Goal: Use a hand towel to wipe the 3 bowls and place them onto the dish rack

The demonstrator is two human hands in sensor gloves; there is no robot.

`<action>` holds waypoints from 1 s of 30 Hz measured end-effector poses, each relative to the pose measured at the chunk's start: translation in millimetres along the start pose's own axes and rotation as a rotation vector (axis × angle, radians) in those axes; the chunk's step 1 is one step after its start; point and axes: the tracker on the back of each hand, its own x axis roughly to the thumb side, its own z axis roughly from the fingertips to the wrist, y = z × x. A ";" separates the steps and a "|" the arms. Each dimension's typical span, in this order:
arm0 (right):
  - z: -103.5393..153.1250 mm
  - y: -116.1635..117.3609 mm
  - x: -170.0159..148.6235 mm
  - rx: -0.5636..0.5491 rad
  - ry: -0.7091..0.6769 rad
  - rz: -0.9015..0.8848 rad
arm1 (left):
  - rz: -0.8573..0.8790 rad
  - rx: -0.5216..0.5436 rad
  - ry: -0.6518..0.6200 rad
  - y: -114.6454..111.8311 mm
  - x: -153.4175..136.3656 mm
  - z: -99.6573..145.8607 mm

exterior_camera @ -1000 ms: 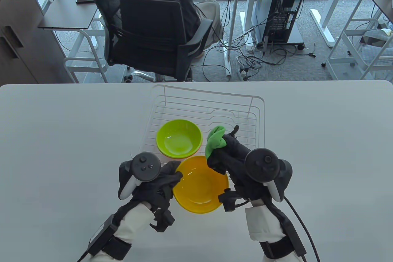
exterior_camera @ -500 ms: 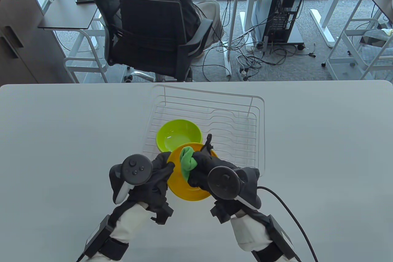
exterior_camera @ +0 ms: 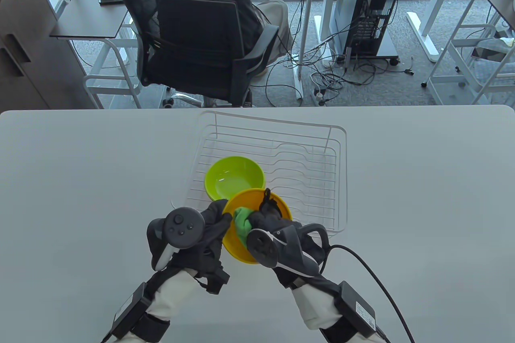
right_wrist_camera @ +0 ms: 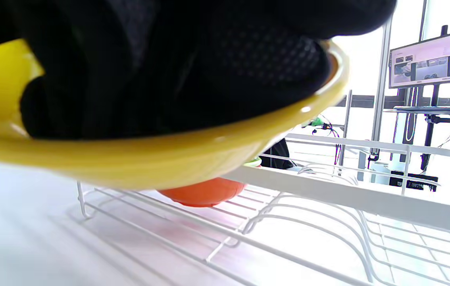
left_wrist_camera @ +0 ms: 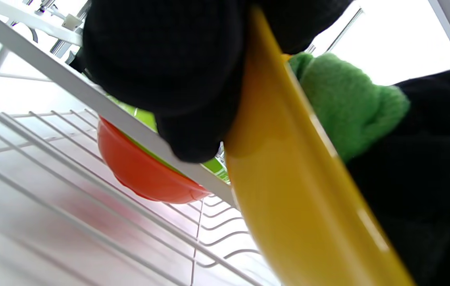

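My left hand [exterior_camera: 219,220] grips the left rim of a yellow bowl [exterior_camera: 277,203], tilted toward me just above the rack's front edge. My right hand [exterior_camera: 263,218] holds a bunched green towel [exterior_camera: 241,222] pressed inside that bowl. In the left wrist view the yellow bowl [left_wrist_camera: 288,190] stands edge-on with the towel [left_wrist_camera: 344,99] behind it. A lime green bowl [exterior_camera: 234,178] sits nested in an orange bowl [left_wrist_camera: 141,167] on the white wire dish rack [exterior_camera: 314,150]. The right wrist view shows the yellow bowl [right_wrist_camera: 161,159] from below and the orange bowl [right_wrist_camera: 205,192] on the rack [right_wrist_camera: 328,186].
The rack's right half holds raised wire plate dividers [exterior_camera: 305,174]. A person sits in a black office chair [exterior_camera: 189,41] just beyond the table's far edge. White tabletop [exterior_camera: 80,182] spreads to both sides of the rack.
The right hand swung from the rack's right side into the yellow bowl with the towel. The left hand tipped the bowl up and carried it slightly toward the rack.
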 end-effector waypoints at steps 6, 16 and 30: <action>3.1 2.3 13.1 0.004 -0.042 0.094 | -0.021 0.002 -0.036 -2.6 10.0 4.0; 3.4 6.8 7.1 -0.191 0.015 0.211 | -0.039 -0.032 -0.071 -8.7 18.0 7.1; -4.0 11.8 -1.1 0.013 0.137 0.125 | -0.142 0.088 -0.104 -0.5 22.9 10.8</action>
